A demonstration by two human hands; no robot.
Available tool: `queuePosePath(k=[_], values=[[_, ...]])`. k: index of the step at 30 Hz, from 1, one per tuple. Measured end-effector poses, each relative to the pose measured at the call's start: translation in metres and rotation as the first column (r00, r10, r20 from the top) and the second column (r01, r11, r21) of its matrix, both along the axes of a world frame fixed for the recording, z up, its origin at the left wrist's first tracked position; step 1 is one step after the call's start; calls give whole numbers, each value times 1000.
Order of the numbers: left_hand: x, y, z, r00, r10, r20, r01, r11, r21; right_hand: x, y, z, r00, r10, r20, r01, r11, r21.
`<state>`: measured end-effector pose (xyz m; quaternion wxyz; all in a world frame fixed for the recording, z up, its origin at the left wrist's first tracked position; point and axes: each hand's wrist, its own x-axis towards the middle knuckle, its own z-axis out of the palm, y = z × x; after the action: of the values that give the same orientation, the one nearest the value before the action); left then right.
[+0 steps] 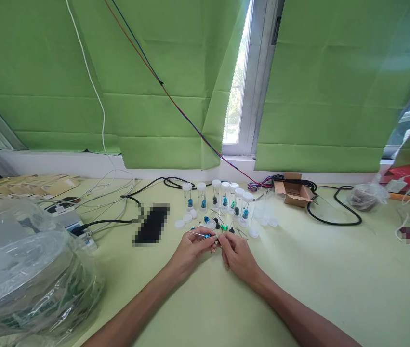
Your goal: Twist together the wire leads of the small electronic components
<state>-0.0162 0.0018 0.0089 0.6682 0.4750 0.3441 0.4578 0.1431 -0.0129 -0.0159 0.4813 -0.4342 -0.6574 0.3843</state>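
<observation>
My left hand [190, 250] is closed in a pinch on a small blue piece with a thin metal needle [207, 236] pointing left. Close against it, my right hand [241, 255] has thumb and fingers pressed together; what they grip is mostly hidden. Just beyond the fingertips lie a green piece [224, 227], dark pieces [217, 223] and several thin metal needles. Behind them stand several clear capped tubes [215, 193] with blue, green or dark needle pieces inside. Loose white caps [179, 224] lie to the left, and clear tubes [254, 227] to the right.
A large plastic-wrapped spool [27, 284] takes up the left front. A power strip [71, 219], cables and a blurred dark rectangle [152, 225] lie left of the tubes. At the back right are an open cardboard box [294, 195], black cable [335, 223] and a plastic bag [367, 195].
</observation>
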Motion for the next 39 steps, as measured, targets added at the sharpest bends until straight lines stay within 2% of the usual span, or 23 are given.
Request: queuePosePath(k=[9,13,17,21,34,39], values=[[1,0,2,999,-50,5,50,998,26,-2,0,4,999,-25,27,25,1000,0],[1,2,-1,999,-8,34,8,1000,-5,-2,-1,4,999,-41,-1,41,999,-4],[0,3,-1,996,58,62,-55,998,-43,-1,-2,4,999,-17,-44,15,999,-42],[-1,3,0,993,77,87,-71,995,-67,-2,-3,4,997,21,-73,-24,999,-29],[-1,2,-1,999,28,34,-27,1000,-12,-1,-4,6,998,41,-39,-42,999,-33],[-1,2,-2,1000,15,16,-15,1000,2,-1,-2,5,1000,10,-16,-10,1000,-6]])
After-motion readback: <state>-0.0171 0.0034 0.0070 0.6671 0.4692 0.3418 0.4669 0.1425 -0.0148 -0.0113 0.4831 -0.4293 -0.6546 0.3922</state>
